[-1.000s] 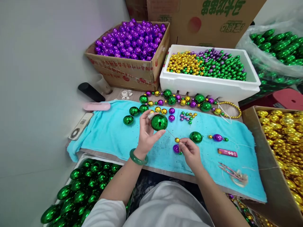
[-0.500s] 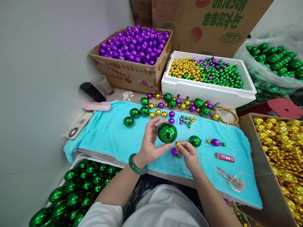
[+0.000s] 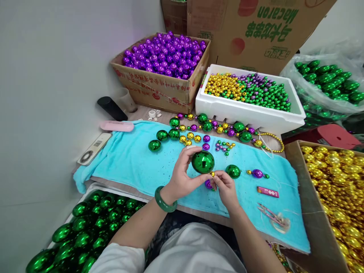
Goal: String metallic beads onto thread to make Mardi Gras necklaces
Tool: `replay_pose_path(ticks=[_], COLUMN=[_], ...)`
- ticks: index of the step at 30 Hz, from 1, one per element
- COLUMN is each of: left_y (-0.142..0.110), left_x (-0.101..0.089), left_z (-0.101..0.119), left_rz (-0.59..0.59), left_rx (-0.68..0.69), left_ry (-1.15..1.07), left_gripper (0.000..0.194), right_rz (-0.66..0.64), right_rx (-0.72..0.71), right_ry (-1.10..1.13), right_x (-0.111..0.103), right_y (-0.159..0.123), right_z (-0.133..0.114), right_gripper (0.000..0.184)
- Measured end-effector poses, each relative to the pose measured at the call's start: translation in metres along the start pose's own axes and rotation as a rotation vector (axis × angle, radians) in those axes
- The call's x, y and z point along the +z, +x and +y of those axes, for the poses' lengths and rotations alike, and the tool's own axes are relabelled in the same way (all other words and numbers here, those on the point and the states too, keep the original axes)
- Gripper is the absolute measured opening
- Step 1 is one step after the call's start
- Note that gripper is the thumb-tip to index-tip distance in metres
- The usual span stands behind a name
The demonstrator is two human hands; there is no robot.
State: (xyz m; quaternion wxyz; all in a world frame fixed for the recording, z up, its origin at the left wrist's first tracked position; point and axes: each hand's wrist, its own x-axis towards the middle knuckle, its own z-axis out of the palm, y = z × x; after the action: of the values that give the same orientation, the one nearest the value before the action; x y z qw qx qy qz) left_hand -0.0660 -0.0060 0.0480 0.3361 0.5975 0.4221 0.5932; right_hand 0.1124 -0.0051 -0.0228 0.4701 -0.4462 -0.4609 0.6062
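Observation:
My left hand [image 3: 184, 176], a green bangle on its wrist, is closed around a large shiny green bead [image 3: 203, 162]. Just below that bead, my right hand [image 3: 226, 186] pinches a small gold bead [image 3: 212, 174], and the left thumb tip is close beside it. Partly hidden under my hands is a purple bead [image 3: 208, 184]. To the right on the blue towel [image 3: 148, 167] lie another large green bead [image 3: 233, 171] and a purple bead [image 3: 257, 173] between a small gold and a small green one, with thin string trailing off.
Finished-looking bead strands [image 3: 207, 126] lie behind the loose beads. A foam box [image 3: 247, 110] of small beads and a carton [image 3: 153, 89] of purple beads stand at the back. Right are a pink packet [image 3: 267, 192], thread snips [image 3: 270, 215] and a carton [image 3: 307, 197] of gold beads.
My right hand has moved slightly left, bringing the small gold bead closer under the large green bead and to my left thumb. The view has shifted a little.

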Motion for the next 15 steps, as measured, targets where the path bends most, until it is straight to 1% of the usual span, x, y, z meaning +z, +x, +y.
replay_pose_path(ticks=[2, 3, 5, 7, 8, 10, 12, 15], left_y=[0.0, 0.0, 0.002, 0.007, 0.01, 0.018, 0.025, 0.031], left_x=[0.001, 0.001, -0.001, -0.005, -0.007, -0.012, -0.015, -0.017], left_z=[-0.002, -0.003, -0.007, -0.01, -0.011, -0.012, -0.012, -0.008], left_rz=[-0.044, -0.072, -0.091, -0.033, 0.011, 0.082, 0.118, 0.164], left_rx=[-0.02, -0.029, -0.055, -0.098, -0.121, -0.136, -0.117, -0.083], left_ry=[0.049, 0.058, 0.056, 0.057, 0.064, 0.08, 0.082, 0.083], left_gripper=[0.069, 0.065, 0.045, 0.025, 0.021, 0.016, 0.015, 0.015], right_rz=[-0.008, -0.009, 0.005, 0.03, 0.041, 0.053, 0.047, 0.064], right_rx=[0.003, 0.008, 0.02, 0.029, 0.032, 0.029, 0.007, -0.096], right_ry=[0.009, 0.009, -0.001, -0.016, -0.023, -0.054, -0.132, -0.346], right_x=[0.003, 0.005, 0.01, 0.015, 0.017, 0.019, 0.018, 0.014], right_y=[0.0, 0.001, 0.002, 0.007, 0.011, 0.021, 0.033, 0.045], right_z=[-0.004, -0.006, -0.01, -0.013, -0.015, -0.016, -0.017, -0.024], right_gripper=[0.033, 0.033, 0.033, 0.033, 0.034, 0.033, 0.029, 0.021])
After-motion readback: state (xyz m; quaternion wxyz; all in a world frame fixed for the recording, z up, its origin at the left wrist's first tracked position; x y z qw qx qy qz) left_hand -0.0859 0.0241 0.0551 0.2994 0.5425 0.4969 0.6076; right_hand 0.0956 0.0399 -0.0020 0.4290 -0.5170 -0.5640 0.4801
